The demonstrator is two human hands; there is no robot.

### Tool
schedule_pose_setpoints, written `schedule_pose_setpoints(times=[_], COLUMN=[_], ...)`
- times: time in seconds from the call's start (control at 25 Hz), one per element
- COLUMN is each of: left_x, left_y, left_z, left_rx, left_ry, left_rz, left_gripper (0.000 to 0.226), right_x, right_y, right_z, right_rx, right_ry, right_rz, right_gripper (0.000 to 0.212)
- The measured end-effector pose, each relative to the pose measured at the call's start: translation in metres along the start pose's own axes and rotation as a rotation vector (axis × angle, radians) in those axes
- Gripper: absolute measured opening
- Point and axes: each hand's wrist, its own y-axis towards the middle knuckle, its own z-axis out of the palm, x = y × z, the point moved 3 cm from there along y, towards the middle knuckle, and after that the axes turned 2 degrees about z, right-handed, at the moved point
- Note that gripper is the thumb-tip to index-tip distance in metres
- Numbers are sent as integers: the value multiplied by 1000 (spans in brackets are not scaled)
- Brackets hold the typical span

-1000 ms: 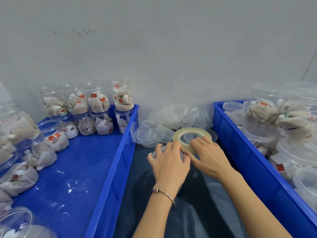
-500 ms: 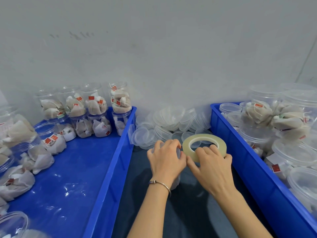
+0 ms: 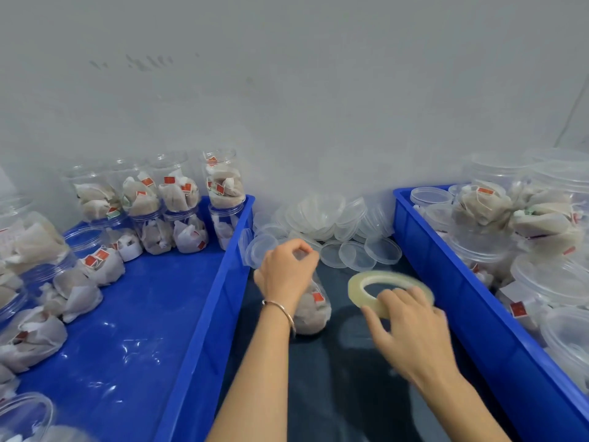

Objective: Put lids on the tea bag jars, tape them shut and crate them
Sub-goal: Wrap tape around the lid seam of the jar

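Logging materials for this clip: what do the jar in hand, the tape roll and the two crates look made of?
Jar: clear, thin plastic by the look; the tea bags show through its wall. Tape roll: translucent, yellowish glossy film, likely plastic adhesive tape; its core cannot be made out. Left crate and right crate: opaque blue moulded plastic, smooth, with sheen on the left floor.

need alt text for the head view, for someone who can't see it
A person's left hand grips a tea bag jar while the right hand holds a tape roll, between two blue crates of jars, with loose clear lids behind.
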Motion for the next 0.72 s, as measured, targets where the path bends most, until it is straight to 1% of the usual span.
schedule_pose_setpoints(times=[0.04, 0.08, 0.16, 0.24, 0.28, 0.32, 0.36, 0.4, 0.44, 0.48, 0.52, 0.56, 0.6, 0.64, 0.72], left_x=[-3, -5, -10, -12, -11, -10, -6, 1, 11, 22, 26, 25, 20, 9, -32], left_y=[-8, -17, -26, -28, -28, -30, -31, -34, -39, -45, -54, -62, -67, -66, -57], left_z=[7, 13, 22, 25, 24, 23, 20, 16, 12, 15, 21, 26, 29, 28, 24], left_rx=[1, 3, -13, -41, -50, -70, -104, -165, -224, -227, -165, -89, -45, -30, 52], left_ry=[5, 12, 77, 172, 196, 166, 53, -151, -386, -581, -706, -731, -722, -713, -786], left_rz=[40, 93, 205, 267, 310, 366, 405, 394, 305, 150, 2, -61, -42, 37, 243], left_gripper=[12, 11, 11, 15, 20, 30, 44, 55, 64, 70, 74, 75, 74, 73, 77], right_x=[-2, 0, 3, 2, -1, -3, -3, 1, 8, 16, 24, 29, 31, 29, 16], right_y=[9, 17, 27, 31, 32, 33, 34, 34, 33, 32, 30, 30, 31, 34, 44], right_z=[15, 28, 51, 67, 74, 80, 85, 88, 89, 89, 87, 82, 74, 62, 30], right_rx=[110, 167, 216, 275, 315, 344, 358, 363, 367, 367, 352, 312, 246, 141, -132], right_ry=[-16, -40, -36, -8, -21, -43, -55, -34, 28, 130, 275, 457, 620, 734, 866], right_rz=[51, 56, 30, 30, 31, 22, -7, -50, -101, -148, -184, -210, -234, -247, -172], right_gripper=[32, 33, 35, 37, 45, 60, 78, 92, 100, 101, 97, 86, 73, 65, 60])
